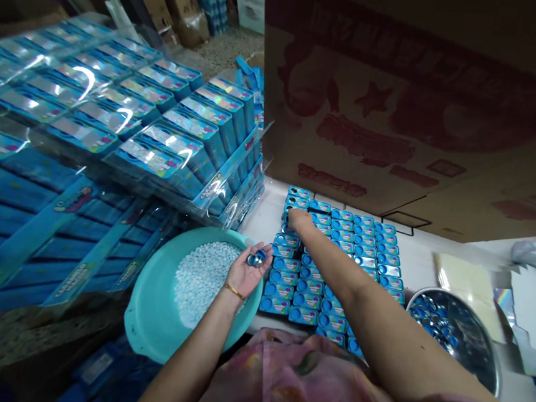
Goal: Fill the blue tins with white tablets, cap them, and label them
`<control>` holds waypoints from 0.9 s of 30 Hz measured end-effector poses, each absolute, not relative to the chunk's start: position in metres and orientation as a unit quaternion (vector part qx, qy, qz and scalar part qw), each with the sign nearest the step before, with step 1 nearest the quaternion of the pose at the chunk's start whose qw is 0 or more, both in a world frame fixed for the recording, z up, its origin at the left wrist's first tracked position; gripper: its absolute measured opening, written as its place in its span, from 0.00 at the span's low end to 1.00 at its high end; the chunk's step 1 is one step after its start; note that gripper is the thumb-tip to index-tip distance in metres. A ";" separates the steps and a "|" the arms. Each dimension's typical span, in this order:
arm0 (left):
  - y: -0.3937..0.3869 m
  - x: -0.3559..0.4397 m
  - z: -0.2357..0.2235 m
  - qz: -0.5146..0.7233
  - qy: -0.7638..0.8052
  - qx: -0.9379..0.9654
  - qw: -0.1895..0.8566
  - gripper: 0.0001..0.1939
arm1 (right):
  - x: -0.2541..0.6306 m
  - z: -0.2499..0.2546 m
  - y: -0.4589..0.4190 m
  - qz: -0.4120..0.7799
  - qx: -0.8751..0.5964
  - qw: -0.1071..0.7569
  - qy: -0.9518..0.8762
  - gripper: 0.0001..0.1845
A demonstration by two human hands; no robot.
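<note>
My left hand is turned palm up over the right rim of the turquoise basin, its fingers curled around a few small shiny blue round caps. My right hand reaches down onto the far left of the rows of small blue tins. Its fingers are bent together at a tin, and whatever they pinch is hidden. Each tin in front has a round blue spot at its left end; the two tins beyond my right hand show dark round spots there instead.
Small pale pellets lie in the basin. At right a metal bowl contains more shiny blue caps. Plastic-wrapped stacks of blue tins rise at left. A large cardboard box walls off the table's far side.
</note>
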State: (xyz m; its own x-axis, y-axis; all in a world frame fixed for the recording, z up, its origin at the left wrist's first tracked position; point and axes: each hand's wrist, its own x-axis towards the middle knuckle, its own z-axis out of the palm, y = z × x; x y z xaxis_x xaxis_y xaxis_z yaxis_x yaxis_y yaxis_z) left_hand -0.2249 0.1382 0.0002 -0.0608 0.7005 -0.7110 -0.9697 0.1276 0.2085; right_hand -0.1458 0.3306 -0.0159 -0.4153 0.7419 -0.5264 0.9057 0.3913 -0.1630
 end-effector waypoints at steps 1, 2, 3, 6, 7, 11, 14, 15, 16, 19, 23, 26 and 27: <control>0.137 -0.226 0.000 0.631 0.360 -0.186 0.661 0.13 | -0.148 -0.016 0.334 -0.214 0.500 0.203 0.814 0.24; 0.137 -0.226 0.000 0.629 0.360 -0.185 0.663 0.13 | -0.151 -0.016 0.337 -0.211 0.492 0.216 0.816 0.24; 0.136 -0.226 0.000 0.628 0.361 -0.183 0.665 0.13 | -0.153 -0.016 0.340 -0.209 0.483 0.227 0.819 0.24; 0.132 -0.228 0.000 0.630 0.360 -0.178 0.664 0.13 | -0.153 -0.013 0.340 -0.202 0.455 0.250 0.831 0.22; 0.131 -0.228 -0.001 0.631 0.362 -0.178 0.663 0.13 | -0.151 -0.012 0.339 -0.199 0.447 0.254 0.834 0.22; 0.128 -0.232 -0.004 0.632 0.370 -0.184 0.656 0.13 | -0.139 -0.002 0.332 -0.185 0.435 0.251 0.845 0.22; 0.129 -0.232 -0.003 0.632 0.371 -0.182 0.655 0.13 | -0.133 0.005 0.327 -0.175 0.444 0.247 0.843 0.20; 0.129 -0.231 -0.003 0.632 0.372 -0.181 0.656 0.13 | -0.133 0.007 0.325 -0.172 0.447 0.247 0.843 0.19; 0.130 -0.230 -0.002 0.631 0.373 -0.180 0.656 0.13 | -0.133 0.009 0.324 -0.168 0.449 0.247 0.842 0.19; 0.128 -0.228 0.000 0.630 0.376 -0.181 0.655 0.13 | -0.137 0.012 0.322 -0.161 0.449 0.250 0.843 0.18; 0.124 -0.228 0.001 0.629 0.383 -0.191 0.649 0.13 | -0.143 0.009 0.323 -0.149 0.447 0.262 0.842 0.21; 0.123 -0.228 0.000 0.627 0.384 -0.200 0.648 0.13 | -0.148 0.002 0.325 -0.144 0.447 0.274 0.839 0.26; 0.123 -0.227 0.000 0.625 0.382 -0.202 0.650 0.13 | -0.150 0.000 0.326 -0.144 0.446 0.277 0.839 0.27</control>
State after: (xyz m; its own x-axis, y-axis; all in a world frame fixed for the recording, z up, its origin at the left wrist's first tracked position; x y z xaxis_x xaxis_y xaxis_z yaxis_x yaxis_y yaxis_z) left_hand -0.2275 0.1234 0.0000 -0.0742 0.6578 -0.7495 -0.9668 0.1367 0.2158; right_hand -0.1501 0.3263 -0.0004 -0.4490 0.6684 -0.5930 0.8276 0.5612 0.0060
